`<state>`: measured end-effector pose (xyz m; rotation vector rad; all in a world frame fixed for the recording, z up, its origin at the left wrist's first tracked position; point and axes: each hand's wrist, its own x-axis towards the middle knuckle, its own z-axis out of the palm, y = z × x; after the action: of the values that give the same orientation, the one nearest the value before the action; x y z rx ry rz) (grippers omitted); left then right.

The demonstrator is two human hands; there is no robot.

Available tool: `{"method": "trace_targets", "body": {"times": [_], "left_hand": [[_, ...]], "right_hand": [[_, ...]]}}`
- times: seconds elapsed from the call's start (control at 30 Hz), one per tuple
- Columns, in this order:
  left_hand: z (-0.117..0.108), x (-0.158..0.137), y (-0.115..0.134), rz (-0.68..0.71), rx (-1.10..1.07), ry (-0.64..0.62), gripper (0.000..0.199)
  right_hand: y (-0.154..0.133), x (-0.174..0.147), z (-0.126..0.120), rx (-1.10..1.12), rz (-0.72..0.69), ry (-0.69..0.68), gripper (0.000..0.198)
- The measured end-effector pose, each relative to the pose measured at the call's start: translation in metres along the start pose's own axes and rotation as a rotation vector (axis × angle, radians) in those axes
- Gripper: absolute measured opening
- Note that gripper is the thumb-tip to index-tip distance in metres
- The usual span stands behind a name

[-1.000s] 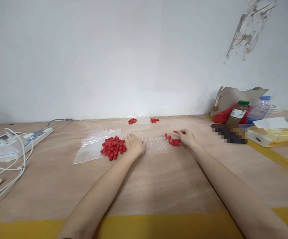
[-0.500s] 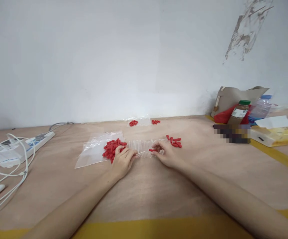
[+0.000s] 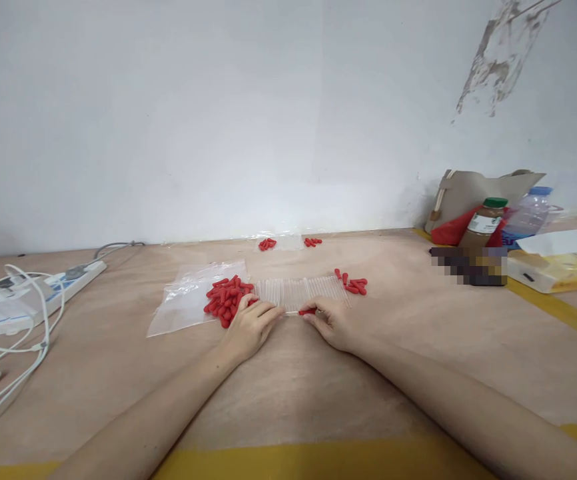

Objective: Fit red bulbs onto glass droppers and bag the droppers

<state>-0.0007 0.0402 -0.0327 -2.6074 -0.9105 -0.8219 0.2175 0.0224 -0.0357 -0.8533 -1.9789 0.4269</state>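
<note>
Red bulb (image 3: 307, 311) pinched in the right hand (image 3: 332, 323) lines up, just below frame centre, with a thin tube (image 3: 291, 313) the left hand (image 3: 253, 325) pinches

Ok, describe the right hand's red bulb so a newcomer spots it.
On the wooden table, find the row of clear tubes. At its near edge is the right hand. The red bulb is the one it pinches; other red bulbs lie loose.

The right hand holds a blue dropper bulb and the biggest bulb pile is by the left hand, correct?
Not blue: the head view shows the right hand holding a red dropper bulb. The biggest bulb pile is by the left hand.
</note>
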Motion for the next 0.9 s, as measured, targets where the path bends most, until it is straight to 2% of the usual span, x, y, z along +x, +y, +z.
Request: {"method": "trace_targets", "body": {"times": [0.23, 0.4, 0.5, 0.7, 0.9], "left_hand": [[0.002, 0.004, 0.001, 0.063, -0.036, 0.046, 0.023], [0.003, 0.004, 0.002, 0.078, -0.086, 0.077, 0.023], [0.004, 0.003, 0.002, 0.089, -0.099, 0.074, 0.023], [0.003, 0.002, 0.002, 0.113, -0.112, 0.065, 0.026], [0.003, 0.001, 0.002, 0.138, -0.108, 0.023, 0.027]], "right_hand": [[0.006, -0.001, 0.002, -0.044, -0.065, -0.001, 0.019], [0.016, -0.001, 0.006, -0.072, -0.109, 0.059, 0.016], [0.018, -0.001, 0.006, -0.048, -0.115, 0.027, 0.017], [0.013, 0.000, 0.002, -0.243, -0.156, 0.049, 0.013], [0.012, -0.002, 0.001, -0.335, -0.205, -0.004, 0.015]]}}
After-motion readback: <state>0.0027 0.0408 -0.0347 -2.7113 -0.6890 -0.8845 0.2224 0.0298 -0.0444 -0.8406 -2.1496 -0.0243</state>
